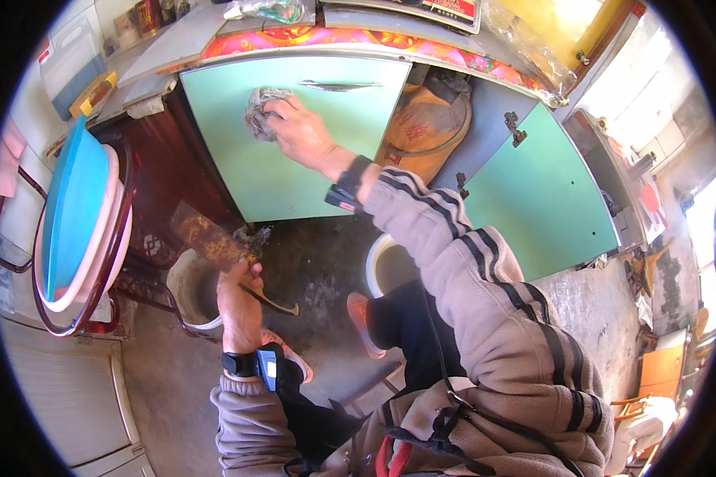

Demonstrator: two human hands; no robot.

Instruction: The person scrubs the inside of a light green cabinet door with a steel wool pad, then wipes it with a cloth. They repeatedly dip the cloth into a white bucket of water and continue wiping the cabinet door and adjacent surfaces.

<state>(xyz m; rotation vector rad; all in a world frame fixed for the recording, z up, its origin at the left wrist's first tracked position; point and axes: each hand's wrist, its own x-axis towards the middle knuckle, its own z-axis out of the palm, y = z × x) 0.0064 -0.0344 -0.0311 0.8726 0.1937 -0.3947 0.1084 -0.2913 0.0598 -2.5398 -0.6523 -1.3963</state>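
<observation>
My right hand (304, 134) grips a crumpled grey wad (261, 113), a rag or steel wool, against a pale green cabinet door (262, 173). The wad touches the door just left of its metal handle (340, 87). Lower down, my left hand (240, 307) holds a flat, rust-stained blade (200, 235), which looks like a scraper or cleaver. Its broad end points up and left, and a curved, handle-like piece (277, 303) sticks out at the right of the fist. Grey fluffy scraps (253, 237) show behind the blade.
Right of the door, a second green door (543, 203) hangs open, showing an orange sack (426, 125) inside the cabinet. A bucket (194, 286) stands by my left hand, another (385, 262) below my right forearm. Plastic basins (74, 220) are stacked on edge in a rack at left.
</observation>
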